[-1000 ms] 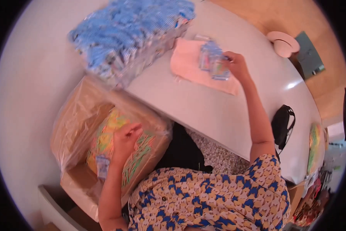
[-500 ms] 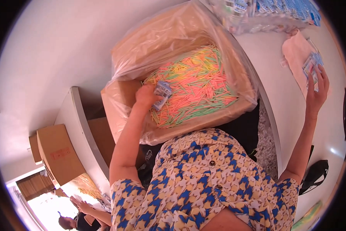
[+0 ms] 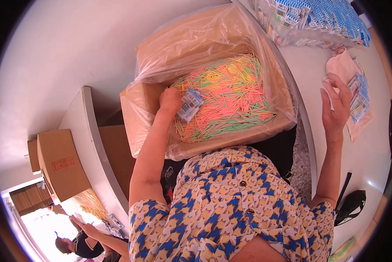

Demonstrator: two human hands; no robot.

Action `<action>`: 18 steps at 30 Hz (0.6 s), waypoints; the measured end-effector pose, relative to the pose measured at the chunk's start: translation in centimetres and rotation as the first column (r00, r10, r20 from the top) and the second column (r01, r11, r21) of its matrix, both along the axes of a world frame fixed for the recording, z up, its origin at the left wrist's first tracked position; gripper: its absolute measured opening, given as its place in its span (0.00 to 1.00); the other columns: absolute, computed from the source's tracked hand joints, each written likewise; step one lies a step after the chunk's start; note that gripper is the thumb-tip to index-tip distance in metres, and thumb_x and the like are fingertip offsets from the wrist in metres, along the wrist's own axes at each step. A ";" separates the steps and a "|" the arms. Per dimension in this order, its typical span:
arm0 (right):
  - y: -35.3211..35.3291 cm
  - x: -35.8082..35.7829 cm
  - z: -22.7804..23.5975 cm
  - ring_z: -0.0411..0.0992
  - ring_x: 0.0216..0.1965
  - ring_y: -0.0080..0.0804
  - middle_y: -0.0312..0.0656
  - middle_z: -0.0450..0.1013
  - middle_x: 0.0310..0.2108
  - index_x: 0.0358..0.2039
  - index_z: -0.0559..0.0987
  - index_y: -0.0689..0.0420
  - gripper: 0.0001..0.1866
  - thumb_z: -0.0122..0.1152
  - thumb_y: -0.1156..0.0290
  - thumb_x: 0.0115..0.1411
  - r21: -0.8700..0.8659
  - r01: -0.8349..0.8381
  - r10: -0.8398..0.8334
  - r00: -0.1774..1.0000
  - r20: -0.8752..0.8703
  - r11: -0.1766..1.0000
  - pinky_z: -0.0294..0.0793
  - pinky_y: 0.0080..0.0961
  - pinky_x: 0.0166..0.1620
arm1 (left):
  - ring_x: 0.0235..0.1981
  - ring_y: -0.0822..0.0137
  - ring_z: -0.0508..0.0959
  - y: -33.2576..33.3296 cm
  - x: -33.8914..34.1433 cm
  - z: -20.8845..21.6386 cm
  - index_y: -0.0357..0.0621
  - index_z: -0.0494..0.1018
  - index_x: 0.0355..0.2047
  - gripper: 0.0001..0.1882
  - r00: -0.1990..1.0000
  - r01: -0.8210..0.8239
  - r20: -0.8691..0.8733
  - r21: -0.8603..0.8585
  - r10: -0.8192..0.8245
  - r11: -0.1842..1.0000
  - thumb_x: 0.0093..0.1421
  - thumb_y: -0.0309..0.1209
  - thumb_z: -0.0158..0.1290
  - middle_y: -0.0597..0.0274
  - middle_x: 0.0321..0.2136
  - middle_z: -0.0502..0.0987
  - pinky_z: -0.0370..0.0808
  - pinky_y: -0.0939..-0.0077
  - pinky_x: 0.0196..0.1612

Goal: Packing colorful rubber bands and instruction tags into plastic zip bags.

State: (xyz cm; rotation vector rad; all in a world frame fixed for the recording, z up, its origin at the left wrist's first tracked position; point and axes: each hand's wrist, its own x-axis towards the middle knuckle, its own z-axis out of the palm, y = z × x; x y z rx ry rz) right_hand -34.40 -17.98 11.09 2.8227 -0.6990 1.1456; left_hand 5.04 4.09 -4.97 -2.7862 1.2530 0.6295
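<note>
My left hand (image 3: pixel 171 99) is closed on a small blue-and-white plastic packet (image 3: pixel 190 106) inside the left part of a carton. Below the packet lies a heap of thin sticks (image 3: pixel 231 98) in pink, green, yellow and orange. Clear plastic film lines the carton (image 3: pixel 191 37). My right hand (image 3: pixel 337 107) hovers over the white table with its fingers bent and apart, and I see nothing held in it. Close to its right, several blue-and-white packets (image 3: pixel 359 98) lie overlapping on a pale pink cloth (image 3: pixel 342 65).
A clear bag (image 3: pixel 309 35) full of similar packets stands at the far right of the table. Along the right lies a black strapped item (image 3: pixel 353 205). Closed brown cartons (image 3: pixel 65 163) are stacked at left, and another person (image 3: pixel 80 242) works at lower left.
My right hand has lifted off the packets on the cloth and moved left, toward the carton. My left hand keeps the packet over the sticks. The whole view has shifted slightly.
</note>
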 end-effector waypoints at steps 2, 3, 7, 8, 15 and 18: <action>1.0 1.3 -0.1 0.70 0.43 0.36 0.45 0.71 0.46 0.40 0.77 0.60 0.14 0.59 0.84 0.52 0.018 -0.034 0.034 0.999 0.009 0.999 0.71 0.28 0.45 | 0.32 0.54 0.78 0.4 0.0 0.0 0.42 0.77 0.26 0.09 1.000 0.015 0.027 -0.113 -0.012 0.993 0.42 0.27 0.61 0.51 0.27 0.78 0.75 0.63 0.36; 1.7 2.2 -0.1 0.70 0.42 0.37 0.45 0.71 0.45 0.40 0.77 0.60 0.14 0.59 0.83 0.51 0.053 -0.121 0.119 0.992 0.043 0.991 0.71 0.28 0.44 | 0.27 0.59 0.78 0.3 -0.3 0.6 0.41 0.75 0.23 0.09 0.998 0.038 0.054 -0.223 -0.027 0.974 0.41 0.28 0.63 0.54 0.24 0.77 0.74 0.68 0.32; 5.4 9.4 -0.2 0.71 0.40 0.40 0.46 0.72 0.43 0.41 0.76 0.60 0.14 0.62 0.75 0.52 0.356 -0.341 0.347 0.936 0.049 0.870 0.71 0.27 0.43 | 0.25 0.71 0.76 -0.9 -2.3 6.4 0.38 0.75 0.27 0.04 0.886 -0.165 -0.461 -0.404 -0.045 0.900 0.49 0.23 0.58 0.62 0.23 0.77 0.74 0.77 0.32; 6.1 11.7 -0.3 0.70 0.41 0.41 0.47 0.71 0.43 0.41 0.76 0.61 0.15 0.62 0.72 0.52 0.488 -0.349 0.369 0.928 0.058 0.800 0.71 0.26 0.42 | 0.26 0.75 0.75 -1.5 -3.2 7.5 0.37 0.75 0.30 0.03 0.755 -0.237 -0.633 -0.507 -0.171 0.829 0.53 0.21 0.55 0.65 0.24 0.77 0.73 0.80 0.33; 1.9 20.7 -2.3 0.68 0.18 0.33 0.43 0.71 0.18 0.32 0.77 0.61 0.11 0.59 0.66 0.55 0.702 -0.423 0.564 0.825 0.036 0.574 0.68 0.25 0.27 | 0.33 0.81 0.72 -5.0 -6.5 10.7 0.36 0.72 0.44 0.11 0.410 -0.463 -0.814 -0.575 -0.412 0.675 0.61 0.23 0.49 0.70 0.32 0.76 0.71 0.85 0.37; 1.5 20.5 -1.6 0.67 0.19 0.31 0.45 0.70 0.18 0.29 0.77 0.61 0.10 0.59 0.67 0.54 0.951 -0.195 0.480 0.875 0.058 0.241 0.67 0.27 0.27 | 0.31 0.82 0.71 -4.7 -6.4 9.8 0.36 0.73 0.43 0.10 0.503 -0.469 -0.767 -0.630 -0.399 0.619 0.62 0.25 0.48 0.71 0.30 0.76 0.70 0.85 0.35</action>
